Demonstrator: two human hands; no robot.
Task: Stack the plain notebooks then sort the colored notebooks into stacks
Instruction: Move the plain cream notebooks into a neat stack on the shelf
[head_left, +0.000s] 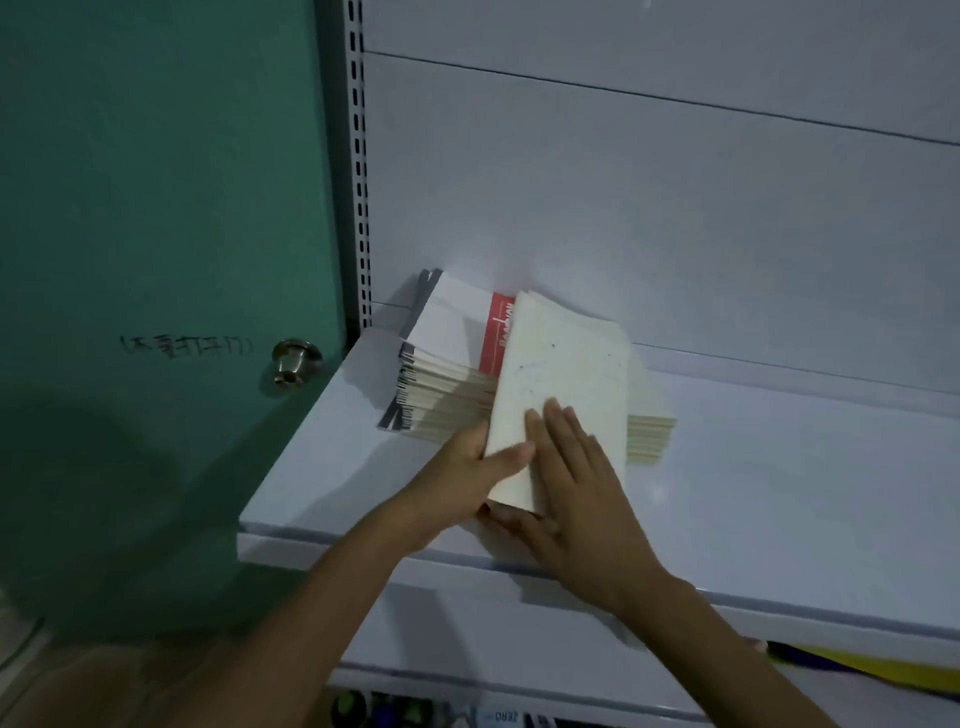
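A bundle of plain cream notebooks (563, 364) lies tilted across a fanned pile of white notebooks (447, 358) on the white shelf (779, 467). One notebook in that pile shows a red cover (497, 332). My left hand (467, 467) grips the near left edge of the cream bundle, thumb on top and fingers beneath. My right hand (571, 467) lies flat on the bundle's top cover with straight fingers. More cream page edges (649, 436) stick out to the right under the bundle.
A green door (156, 260) with a metal knob (293, 361) stands left of the shelf. A slotted upright (358, 156) and white back panels rise behind. Below the shelf edge at lower right lie yellow and dark items (857, 670).
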